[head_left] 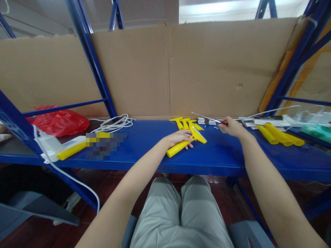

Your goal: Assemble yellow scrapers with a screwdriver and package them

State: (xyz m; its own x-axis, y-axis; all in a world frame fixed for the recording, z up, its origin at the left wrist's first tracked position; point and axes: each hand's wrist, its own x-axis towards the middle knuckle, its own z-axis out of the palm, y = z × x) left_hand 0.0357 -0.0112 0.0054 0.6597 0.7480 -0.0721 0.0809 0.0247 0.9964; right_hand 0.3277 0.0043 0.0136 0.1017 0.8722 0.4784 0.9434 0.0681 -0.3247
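In my left hand is a yellow scraper, its thick round handle angled toward the table edge and its wide head pointing right. The fingers are closed around its neck. My right hand grips a screwdriver by its dark red handle, and the thin metal shaft points left, above the table and apart from the scraper. Several yellow T-shaped scraper pieces lie just beyond my left hand. Between the hands, farther back, sits a small stack of white and dark strips, with tiny bits near it.
Yellow tubes lie on the blue table at the right, before white boxes. Left are a coiled white cable, a red plastic bag and another yellow handle. A cardboard wall closes the back.
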